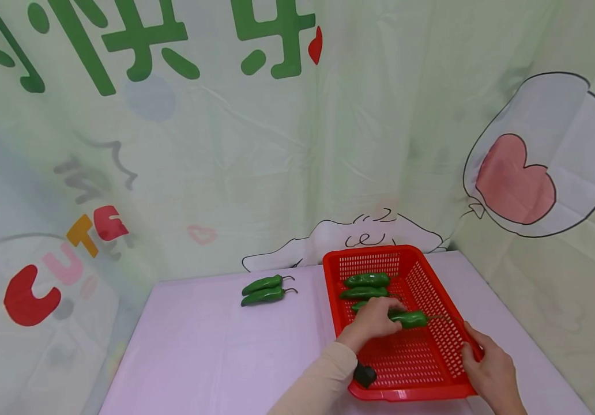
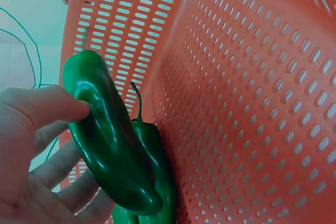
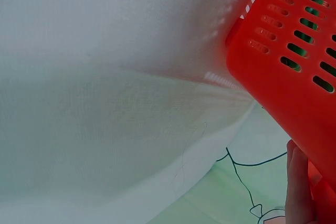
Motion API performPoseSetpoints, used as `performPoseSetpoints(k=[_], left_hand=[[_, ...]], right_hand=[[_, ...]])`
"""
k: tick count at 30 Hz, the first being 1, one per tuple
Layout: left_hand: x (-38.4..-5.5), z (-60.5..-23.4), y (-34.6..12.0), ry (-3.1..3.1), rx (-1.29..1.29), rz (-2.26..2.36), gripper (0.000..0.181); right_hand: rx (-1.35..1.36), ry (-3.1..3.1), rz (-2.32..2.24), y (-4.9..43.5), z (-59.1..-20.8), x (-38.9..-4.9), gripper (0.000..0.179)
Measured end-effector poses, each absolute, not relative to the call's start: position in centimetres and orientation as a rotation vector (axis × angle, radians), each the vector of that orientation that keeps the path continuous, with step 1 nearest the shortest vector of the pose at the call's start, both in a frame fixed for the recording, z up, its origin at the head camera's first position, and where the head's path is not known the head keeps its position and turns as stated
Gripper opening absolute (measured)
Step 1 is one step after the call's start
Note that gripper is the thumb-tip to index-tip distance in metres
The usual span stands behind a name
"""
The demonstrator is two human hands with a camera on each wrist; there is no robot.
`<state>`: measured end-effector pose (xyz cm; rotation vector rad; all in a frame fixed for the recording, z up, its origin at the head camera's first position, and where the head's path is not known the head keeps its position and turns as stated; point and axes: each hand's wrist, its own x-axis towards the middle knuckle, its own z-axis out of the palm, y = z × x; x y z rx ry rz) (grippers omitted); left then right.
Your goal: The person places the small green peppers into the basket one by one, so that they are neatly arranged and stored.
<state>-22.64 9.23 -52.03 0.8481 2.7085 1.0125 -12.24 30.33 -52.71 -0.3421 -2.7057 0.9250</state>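
My left hand [image 1: 377, 318] is inside the red plastic basket [image 1: 401, 394] and pinches a green pepper [image 1: 410, 319] between thumb and fingers. In the left wrist view that glossy pepper [image 2: 107, 129] is held above another pepper [image 2: 157, 169] lying in the basket. Further back in the basket lie green peppers side by side, among them one pepper [image 1: 367, 280] near the far wall. On the basket's right rim, my right hand [image 1: 489, 369] grips the edge. The right wrist view shows the basket's outer wall [image 3: 273, 72] and part of the right hand [image 3: 299, 187].
Two more green peppers [image 1: 263, 291] lie on the pale purple tabletop [image 1: 214, 340], left of the basket. Behind the table hangs a printed cloth [image 1: 256, 144]. A black object [image 1: 365, 374] shows at the left wrist, over the basket's near left corner.
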Motion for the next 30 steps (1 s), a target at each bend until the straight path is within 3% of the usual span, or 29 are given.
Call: performPoseSetpoints(k=[30], left_hand=[[-23.5, -53.3, 9.6, 2.945, 0.543, 0.606, 0.025]], right_hand=[[-0.341, -2.706, 0.93, 30.3, -52.6, -12.1, 0.047]])
